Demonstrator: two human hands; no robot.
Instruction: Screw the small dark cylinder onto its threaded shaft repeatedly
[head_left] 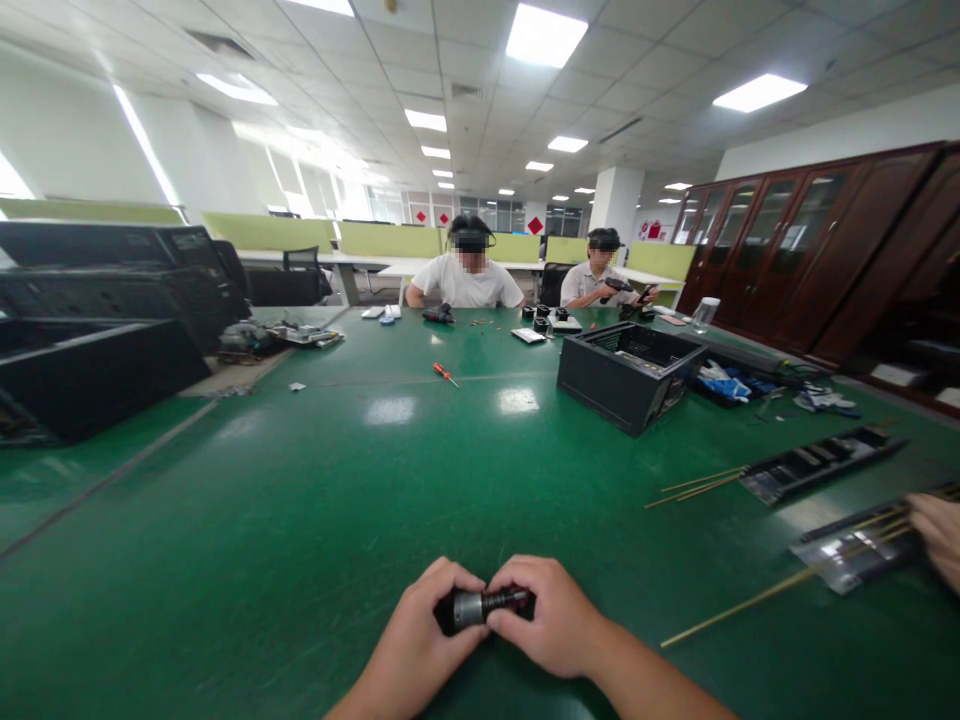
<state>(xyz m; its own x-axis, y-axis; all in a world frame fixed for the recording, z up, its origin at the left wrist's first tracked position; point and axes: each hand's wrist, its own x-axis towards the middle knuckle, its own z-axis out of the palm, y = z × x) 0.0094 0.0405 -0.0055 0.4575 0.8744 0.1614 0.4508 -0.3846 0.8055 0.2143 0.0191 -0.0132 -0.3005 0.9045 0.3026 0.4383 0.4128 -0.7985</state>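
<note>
Low in the middle of the view, both hands close around a small cylindrical metal piece [471,608], which has a silver body and a dark, spring-like shaft. My left hand [427,625] grips its silver end between thumb and fingers. The shaft end is pinched by my right hand [551,615], whose fingertips nearly meet the left ones. Something dark and reddish shows inside the right hand, partly hidden by the fingers. The piece lies roughly level, just above the green tabletop [315,510].
An orange screwdriver [444,374] lies further off. A black computer case [630,375] stands right of centre, and more cases [97,380] are stacked left. Trays [825,460] with thin rods lie right, near another person's hand [941,535]. Two people [469,275] sit opposite.
</note>
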